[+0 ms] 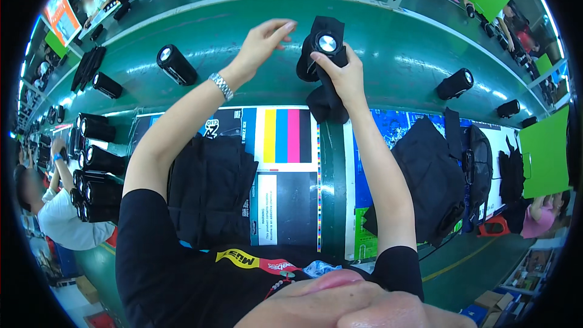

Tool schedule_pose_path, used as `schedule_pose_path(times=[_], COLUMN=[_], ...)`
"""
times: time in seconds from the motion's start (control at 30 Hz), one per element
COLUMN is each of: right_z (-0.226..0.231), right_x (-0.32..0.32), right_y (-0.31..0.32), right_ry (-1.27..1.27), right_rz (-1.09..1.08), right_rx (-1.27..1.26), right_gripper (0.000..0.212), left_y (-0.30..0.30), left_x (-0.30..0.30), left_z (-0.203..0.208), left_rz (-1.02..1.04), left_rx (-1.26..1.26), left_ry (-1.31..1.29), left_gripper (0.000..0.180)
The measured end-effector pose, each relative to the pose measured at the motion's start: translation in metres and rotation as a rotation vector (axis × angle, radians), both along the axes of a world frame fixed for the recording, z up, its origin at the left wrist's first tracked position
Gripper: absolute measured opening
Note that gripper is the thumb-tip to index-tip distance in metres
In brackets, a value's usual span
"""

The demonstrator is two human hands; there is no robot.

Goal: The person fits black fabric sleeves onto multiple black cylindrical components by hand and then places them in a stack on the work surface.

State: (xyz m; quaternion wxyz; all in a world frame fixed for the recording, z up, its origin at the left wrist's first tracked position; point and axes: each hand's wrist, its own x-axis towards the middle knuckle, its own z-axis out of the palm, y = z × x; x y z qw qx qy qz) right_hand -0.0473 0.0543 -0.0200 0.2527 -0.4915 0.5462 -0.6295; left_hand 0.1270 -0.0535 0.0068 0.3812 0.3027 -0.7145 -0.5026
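Over the green conveyor belt (243, 9), my right hand (345, 79) grips a black cylindrical speaker (327, 43) with a shiny silver disc on its end. Black cloth (328, 23) shows behind the speaker, and more black cloth (327, 104) hangs below it, by my right wrist. My thumb presses near the disc; the far fingers are partly hidden behind the speaker. To the left of it, my left hand (265, 44) is raised with nothing in it, its fingers loosely stretched toward the speaker but apart from it. A metal-banded watch is on my left wrist.
Similar speakers stand or lie along the belt, one (176, 64) to the left and one (455, 84) to the right. Many more cluster at the left (100, 161). Black cloth piles lie under my left arm (209, 194) and right of my right arm (428, 170). Co-workers sit around.
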Motion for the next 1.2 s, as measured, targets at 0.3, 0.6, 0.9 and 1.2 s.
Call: schedule_pose_path(times=[0.3,0.6,0.9,1.2], right_z=[-0.014,-0.018,-0.015,-0.019], right_x=[0.005,-0.006,-0.030,-0.055], right_y=[-0.010,-0.015,-0.013,-0.018], right_ry=[0.123,0.002,-0.041,-0.054], right_rz=[0.049,0.037,0.165,0.145], right_rx=[0.062,0.126,0.246,0.198], right_gripper=[0.059,0.053,0.050,0.052], left_y=[-0.045,-0.045,-0.014,0.004], left_x=[-0.033,-0.049,-0.048,-0.072], left_z=[0.008,0.033,0.032,0.031], left_rz=[-0.214,-0.198,-0.114,-0.230], left_rx=[-0.364,-0.649,-0.612,-0.548], left_ry=[-0.448,-0.460,-0.323,-0.298], left_gripper=[0.029,0.027,0.023,0.023])
